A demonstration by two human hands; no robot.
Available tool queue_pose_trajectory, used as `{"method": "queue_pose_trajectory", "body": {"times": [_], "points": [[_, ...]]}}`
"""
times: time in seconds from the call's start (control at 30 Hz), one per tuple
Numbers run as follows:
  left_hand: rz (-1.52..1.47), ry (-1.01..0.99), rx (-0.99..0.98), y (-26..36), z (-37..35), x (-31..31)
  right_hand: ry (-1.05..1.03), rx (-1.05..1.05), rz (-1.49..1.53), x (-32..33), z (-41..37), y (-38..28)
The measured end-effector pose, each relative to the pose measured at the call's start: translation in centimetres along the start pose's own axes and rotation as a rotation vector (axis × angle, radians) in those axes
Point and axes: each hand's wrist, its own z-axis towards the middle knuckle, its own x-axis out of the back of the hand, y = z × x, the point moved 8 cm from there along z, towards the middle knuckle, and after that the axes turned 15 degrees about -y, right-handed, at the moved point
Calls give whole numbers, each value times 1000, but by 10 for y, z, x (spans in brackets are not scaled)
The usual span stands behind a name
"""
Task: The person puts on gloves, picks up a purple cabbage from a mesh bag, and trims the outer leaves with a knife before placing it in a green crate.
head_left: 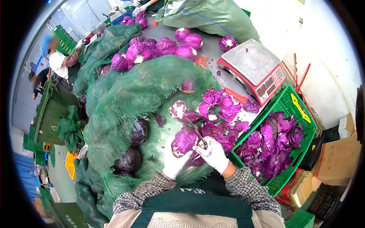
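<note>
My left hand (174,162), in a white glove, is wrapped round a red cabbage (184,141). My gloved right hand (213,153) grips a knife (200,133), its blade pointing up and away along the cabbage's right side. The fingers hide most of the handle. Loose purple leaves (218,133) lie just beyond the right hand. Farther back sits a cut cabbage (178,110) with a pale stem end. Darker untrimmed cabbages (135,132) rest left of my hands, partly inside a green mesh sack (125,91).
A green crate (310,135) full of purple leaves stands at my right. Behind it is a red digital scale (253,66). Several trimmed cabbages (166,46) sit at the back, near a large pale green sack (209,17). A co-worker (59,62) stands at the far left.
</note>
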Motion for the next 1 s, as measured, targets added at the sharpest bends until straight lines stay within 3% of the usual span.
{"method": "queue_pose_trajectory", "body": {"times": [0.23,0.47,0.53,0.57,0.6,0.7,0.77,0.8,0.87,0.93,0.97,1.0], "points": [[248,21,-35,12,-8,-9,131,-104,-280,3,-9,5],[206,48,-66,11,-12,-8,153,-108,-424,-1,-7,14],[-10,57,-15,6,-14,-7,174,-122,-522,5,-6,33],[-121,103,6,8,-16,-1,233,-49,-533,17,-14,24],[8,123,30,1,-17,11,287,26,-542,31,-25,17],[-514,161,52,-27,-15,25,411,-96,-238,89,-56,34],[-623,179,0,-26,-13,30,571,-184,-160,130,-86,41],[-671,182,-27,-16,-10,31,606,-247,110,135,-99,33],[-631,150,-107,5,0,32,621,-81,336,128,-107,32],[-570,108,-145,33,4,30,441,-52,420,89,-96,24],[-596,86,-71,38,6,25,315,-57,453,65,-87,10],[-546,78,-177,53,10,20,305,1,528,46,-81,-3]]}}
